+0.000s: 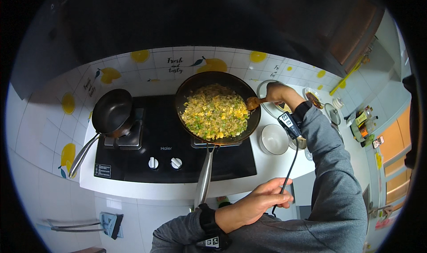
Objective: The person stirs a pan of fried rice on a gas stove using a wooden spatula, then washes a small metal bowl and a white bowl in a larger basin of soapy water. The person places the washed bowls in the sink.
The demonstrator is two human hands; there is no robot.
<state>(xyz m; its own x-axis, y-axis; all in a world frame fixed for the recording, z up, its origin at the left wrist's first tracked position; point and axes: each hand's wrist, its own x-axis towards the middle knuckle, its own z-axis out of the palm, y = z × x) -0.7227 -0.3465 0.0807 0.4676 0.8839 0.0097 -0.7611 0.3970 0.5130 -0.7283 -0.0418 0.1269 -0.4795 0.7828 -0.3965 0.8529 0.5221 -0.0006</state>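
Observation:
A wok (180, 96) with a long steel handle (204, 178) sits over the right burner. It holds fried rice (213, 114) mixed with yellow egg and chopped green pieces. My right hand (279, 93) grips a wooden spatula (253, 103), whose head rests at the rice's right edge inside the wok. My left hand (255, 203) is held low in front of my body, right of the wok handle, with fingers loosely spread. A black cable (291, 168) runs down from the device on my right wrist and crosses the left fingers; no grip on it shows.
A smaller dark pan (113, 112) stands tilted on the left burner of the black gas hob (156, 119). Right of the hob are a white bowl (274, 139), a glass lid (269, 111) partly behind my right hand, and a plate of dark food (313, 98). Bottles (367, 124) stand farther right.

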